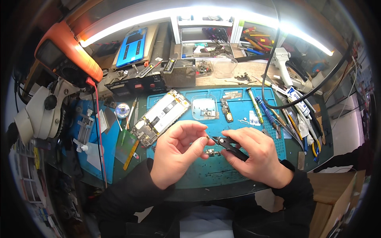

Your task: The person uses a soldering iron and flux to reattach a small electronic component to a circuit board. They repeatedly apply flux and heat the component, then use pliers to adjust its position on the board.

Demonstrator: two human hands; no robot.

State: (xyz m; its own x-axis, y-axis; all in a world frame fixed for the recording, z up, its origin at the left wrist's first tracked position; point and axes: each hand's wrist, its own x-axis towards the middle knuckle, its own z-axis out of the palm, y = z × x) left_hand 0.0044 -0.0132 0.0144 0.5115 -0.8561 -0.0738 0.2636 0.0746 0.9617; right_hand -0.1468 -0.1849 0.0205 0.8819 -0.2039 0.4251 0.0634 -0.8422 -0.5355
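Observation:
My right hand (pixel 254 152) grips small black-handled pliers (pixel 228 143), probably side cutters, their jaws pointing left. Thumb and fingers of my left hand (pixel 178 148) are pinched together at the jaws' tip; the tiny piece between them is too small to name. Below the pliers, a small circuit board part (pixel 211 152) lies on the blue work mat (pixel 238 174). An opened phone (pixel 160 116) with its inside showing rests beyond my left hand. Behind both hands are a clear plastic box (pixel 204 106) holding small parts and a narrow dark circuit board (pixel 226 110).
An orange multimeter (pixel 68 53) and a white microscope arm (pixel 41 109) stand at the left. A blue phone back (pixel 131 47) lies on equipment at the back. Screwdrivers (pixel 255 104), tweezers and a white tube (pixel 298 101) crowd the right. A black cable (pixel 313 97) loops above them.

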